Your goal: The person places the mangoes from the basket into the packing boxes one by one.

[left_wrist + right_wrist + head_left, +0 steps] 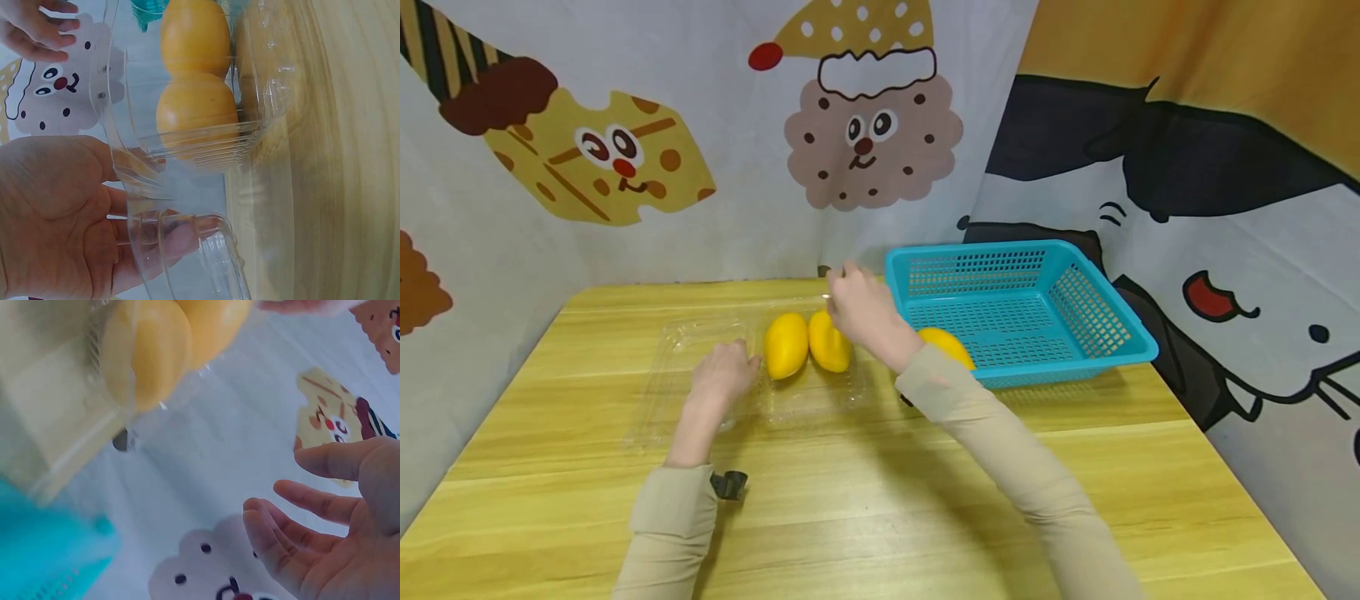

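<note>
A clear plastic clamshell box (816, 404) lies unfolded on the table, its lid (673, 367) to the left. Two yellow mangoes (786, 346) sit side by side in the right half. My left hand (724, 371) holds the box at the fold between the halves; in the left wrist view its fingers (178, 240) show through the plastic. My right hand (859, 304) hovers over the box's back right corner, beside the right mango (830, 343). In the right wrist view its fingers (300, 534) are loosely bent, with nothing in them.
A blue mesh basket (1075, 364) stands at the back right of the wooden table (820, 517). Another mango (947, 343) lies at its near left corner, partly behind my right sleeve (1000, 450). A cartoon-printed cloth (730, 242) hangs along the table's back edge.
</note>
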`<state>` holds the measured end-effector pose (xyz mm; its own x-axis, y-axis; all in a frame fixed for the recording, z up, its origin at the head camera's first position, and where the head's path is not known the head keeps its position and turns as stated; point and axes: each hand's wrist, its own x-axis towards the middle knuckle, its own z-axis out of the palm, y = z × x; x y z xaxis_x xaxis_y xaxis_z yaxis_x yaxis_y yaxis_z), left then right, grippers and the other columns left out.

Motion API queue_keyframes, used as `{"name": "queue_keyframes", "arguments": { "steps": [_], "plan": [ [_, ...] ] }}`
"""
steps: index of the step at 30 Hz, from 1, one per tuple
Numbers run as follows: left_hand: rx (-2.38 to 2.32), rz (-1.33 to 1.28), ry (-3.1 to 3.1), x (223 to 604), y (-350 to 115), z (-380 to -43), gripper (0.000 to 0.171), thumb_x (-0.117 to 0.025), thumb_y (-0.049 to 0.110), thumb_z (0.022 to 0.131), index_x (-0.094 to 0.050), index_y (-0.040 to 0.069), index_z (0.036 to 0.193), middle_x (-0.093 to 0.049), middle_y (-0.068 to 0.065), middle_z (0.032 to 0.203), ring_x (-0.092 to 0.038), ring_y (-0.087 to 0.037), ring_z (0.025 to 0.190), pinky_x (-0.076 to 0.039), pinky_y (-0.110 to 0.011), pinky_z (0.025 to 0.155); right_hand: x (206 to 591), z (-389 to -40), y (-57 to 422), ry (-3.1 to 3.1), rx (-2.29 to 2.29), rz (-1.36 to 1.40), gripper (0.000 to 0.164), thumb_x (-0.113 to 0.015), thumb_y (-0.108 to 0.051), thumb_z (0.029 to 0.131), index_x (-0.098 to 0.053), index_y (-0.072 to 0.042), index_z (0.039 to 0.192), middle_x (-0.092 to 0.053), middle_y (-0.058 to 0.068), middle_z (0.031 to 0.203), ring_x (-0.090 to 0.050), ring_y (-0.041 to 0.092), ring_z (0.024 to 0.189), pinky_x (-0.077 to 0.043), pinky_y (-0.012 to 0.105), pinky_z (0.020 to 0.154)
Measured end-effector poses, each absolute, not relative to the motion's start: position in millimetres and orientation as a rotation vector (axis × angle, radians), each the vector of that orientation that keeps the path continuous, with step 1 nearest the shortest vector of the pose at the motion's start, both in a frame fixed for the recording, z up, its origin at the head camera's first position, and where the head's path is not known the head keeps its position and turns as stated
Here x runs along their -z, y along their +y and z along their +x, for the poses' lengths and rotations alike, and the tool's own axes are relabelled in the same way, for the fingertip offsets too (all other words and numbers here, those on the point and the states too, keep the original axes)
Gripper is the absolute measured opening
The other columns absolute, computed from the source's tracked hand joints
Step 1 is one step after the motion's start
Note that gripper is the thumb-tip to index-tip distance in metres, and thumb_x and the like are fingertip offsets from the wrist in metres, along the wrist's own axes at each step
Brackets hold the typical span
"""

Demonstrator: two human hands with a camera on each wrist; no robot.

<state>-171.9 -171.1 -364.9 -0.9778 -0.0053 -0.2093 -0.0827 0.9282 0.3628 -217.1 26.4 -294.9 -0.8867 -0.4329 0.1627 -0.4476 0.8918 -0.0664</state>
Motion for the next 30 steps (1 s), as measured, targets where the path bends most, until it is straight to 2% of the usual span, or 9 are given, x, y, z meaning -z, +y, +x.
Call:
{"name": "queue_keyframes", "arguments": {
  "steps": [5, 10, 17, 23, 26, 30],
  "plan": [
    [-0.545, -0.065, 2.887, 365.2, -171.0, -172.0, 0.04, -0.041, 0.025, 0.096, -0.05, -0.012, 0.109, -0.045, -0.01, 0.066, -0.041, -0.017, 0.054, -0.034, -0.026, 0.043, 281.4, -219.5, 41.2, -2.927, -0.175, 0.689, 0.03, -0.057, -0.017, 0.087, -0.057, -0.005, 0.114, -0.055, 0.01, 0.101, -0.055, 0.022, 0.084, -0.053, 0.031, 0.068],
    [-0.544, -0.063, 2.885, 364.7, -170.0, -171.5, 0.039, -0.041, 0.025, 0.096, -0.05, -0.012, 0.108, -0.044, -0.009, 0.064, -0.04, -0.016, 0.052, -0.033, -0.025, 0.043, 272.8, -225.5, 61.5, -2.953, -0.157, 0.711, 0.023, -0.054, -0.016, 0.089, -0.058, -0.005, 0.109, -0.055, 0.011, 0.1, -0.056, 0.025, 0.086, -0.053, 0.036, 0.07],
    [-0.556, -0.08, 2.874, 364.6, -170.3, -170.5, 0.04, -0.041, 0.025, 0.096, -0.05, -0.012, 0.11, -0.043, -0.008, 0.063, -0.038, -0.014, 0.05, -0.033, -0.023, 0.042, 274.8, -240.4, 93.4, -3.097, -0.049, 0.732, 0.032, -0.051, -0.022, 0.092, -0.055, -0.01, 0.121, -0.054, 0.011, 0.117, -0.055, 0.027, 0.1, -0.051, 0.039, 0.08],
    [-0.552, -0.074, 2.879, 364.8, -171.1, -169.7, 0.041, -0.041, 0.024, 0.096, -0.049, -0.013, 0.111, -0.044, -0.008, 0.064, -0.039, -0.015, 0.05, -0.033, -0.023, 0.042, 291.5, -254.7, 118.8, -3.265, -0.006, 0.773, 0.036, -0.053, -0.023, 0.092, -0.053, -0.01, 0.125, -0.053, 0.01, 0.124, -0.052, 0.025, 0.111, -0.047, 0.039, 0.089],
    [-0.549, -0.075, 2.877, 365.0, -171.2, -169.5, 0.042, -0.041, 0.025, 0.096, -0.049, -0.013, 0.112, -0.044, -0.009, 0.064, -0.039, -0.015, 0.051, -0.033, -0.023, 0.042, 299.4, -259.7, 127.7, -3.399, 0.042, 0.78, 0.04, -0.055, -0.026, 0.091, -0.051, -0.012, 0.128, -0.049, 0.01, 0.132, -0.046, 0.028, 0.121, -0.044, 0.043, 0.095],
    [-0.551, -0.071, 2.875, 365.5, -171.3, -169.3, 0.042, -0.041, 0.025, 0.096, -0.049, -0.013, 0.112, -0.045, -0.009, 0.065, -0.04, -0.015, 0.051, -0.034, -0.023, 0.042, 304.4, -261.0, 137.5, -3.51, 0.129, 0.877, 0.047, -0.055, -0.032, 0.091, -0.046, -0.012, 0.132, -0.043, 0.013, 0.138, -0.041, 0.032, 0.126, -0.04, 0.047, 0.098]
  ]
}}
